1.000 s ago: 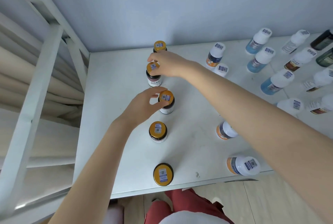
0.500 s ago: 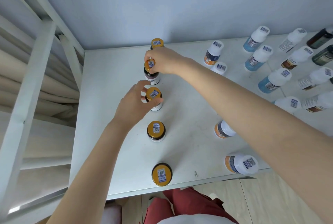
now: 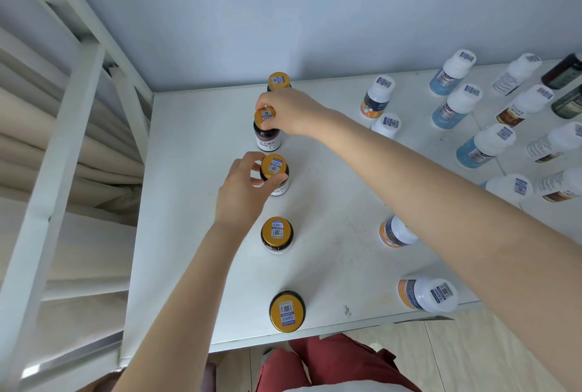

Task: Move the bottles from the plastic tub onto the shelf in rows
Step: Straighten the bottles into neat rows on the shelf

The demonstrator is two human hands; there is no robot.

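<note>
A pale blue wall (image 3: pixel 315 13) backs a white shelf (image 3: pixel 340 190), with a white frame (image 3: pixel 63 146) on the left and beige curtain folds (image 3: pixel 104 183) behind it. Below the shelf's front edge show red trousers (image 3: pixel 330 363) and pale floor tiles (image 3: pixel 472 354).

Both bare forearms reach in over the shelf. The right grip (image 3: pixel 293 109) comes from the right and pinches the gold cap of the second brown bottle (image 3: pixel 267 136) with curled fingertips. This bottle is upright, but I cannot tell whether its base touches the shelf. The left grip (image 3: pixel 242 193) comes from below, with thumb and fingers curled round the third brown bottle (image 3: pixel 277 176) just under its gold cap. That bottle stands on the shelf.

These two belong to a single row of five gold-capped brown bottles running from the wall to the front edge. The back bottle (image 3: pixel 279 81) stands just beyond the right grip, the fourth bottle (image 3: pixel 277 234) stands just beside the left wrist, and the front bottle (image 3: pixel 287 311) stands near the shelf's edge.

Right of that row stands a looser line of white-capped bottles with orange labels (image 3: pixel 397 232). Farther right are blue bottles (image 3: pixel 456 108) with white caps, then white bottles with brown labels (image 3: pixel 522 105). Dark bottles (image 3: pixel 563 72) stand at the right border. Every cap carries a small barcode sticker.
</note>
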